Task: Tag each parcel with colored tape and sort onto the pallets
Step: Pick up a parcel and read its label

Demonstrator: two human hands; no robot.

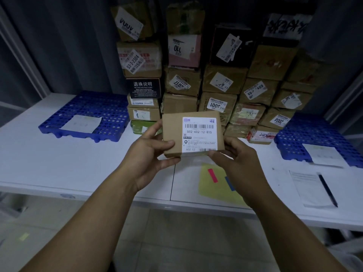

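I hold a small flat cardboard parcel (172, 132) with a white shipping label above the white table (49, 160), label facing me. My left hand (151, 154) grips its left edge, thumb on the front. My right hand (235, 156) grips its lower right corner. Below it lies a yellow sheet (214, 189) carrying a red tape strip (212, 175) and a blue tape strip (229, 183) partly hidden by my right wrist. A blue pallet (88, 107) with a paper slip lies at the left, another blue pallet (314, 134) at the right.
A tall stack of labelled cardboard parcels (216, 79) fills the back middle of the table against a dark curtain. A paper form (308, 187) with a black pen (328, 190) on it lies at the right front. The floor shows below the table's front edge.
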